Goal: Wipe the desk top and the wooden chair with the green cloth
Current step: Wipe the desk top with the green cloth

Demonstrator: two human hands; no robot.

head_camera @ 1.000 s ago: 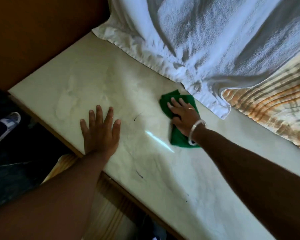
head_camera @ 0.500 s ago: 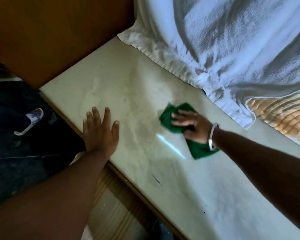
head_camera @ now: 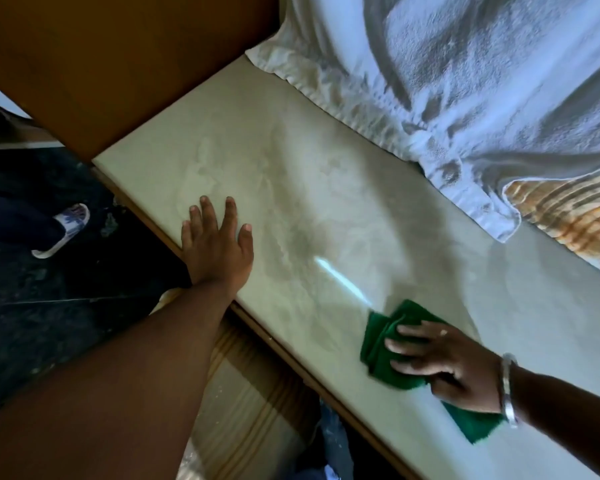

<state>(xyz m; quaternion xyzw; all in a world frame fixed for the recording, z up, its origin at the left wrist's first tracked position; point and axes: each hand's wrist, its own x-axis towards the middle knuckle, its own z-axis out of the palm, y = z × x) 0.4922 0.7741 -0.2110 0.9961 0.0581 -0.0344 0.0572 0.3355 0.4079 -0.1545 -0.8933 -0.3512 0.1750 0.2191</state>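
Observation:
The pale desk top [head_camera: 326,188] runs diagonally from upper left to lower right, with dusty smears near its middle. My right hand [head_camera: 440,358], with a metal bangle on the wrist, presses flat on the crumpled green cloth [head_camera: 378,344] near the desk's front edge. The cloth sticks out ahead of my fingers and behind my wrist. My left hand [head_camera: 215,244] lies palm down, fingers spread, on the desk by its front edge, holding nothing. A pale wooden chair seat [head_camera: 250,403] shows below the desk edge, between my arms.
A white towel [head_camera: 447,74] lies bunched along the desk's far side, over a striped orange cloth [head_camera: 568,216]. A brown wooden panel [head_camera: 101,64] stands at the desk's left end. On the dark floor at left is a person's foot in a white sandal [head_camera: 66,226].
My right hand has swept the green cloth from beside the towel towards the desk's front edge. My left hand has stayed planted on the desk. The view has shifted left.

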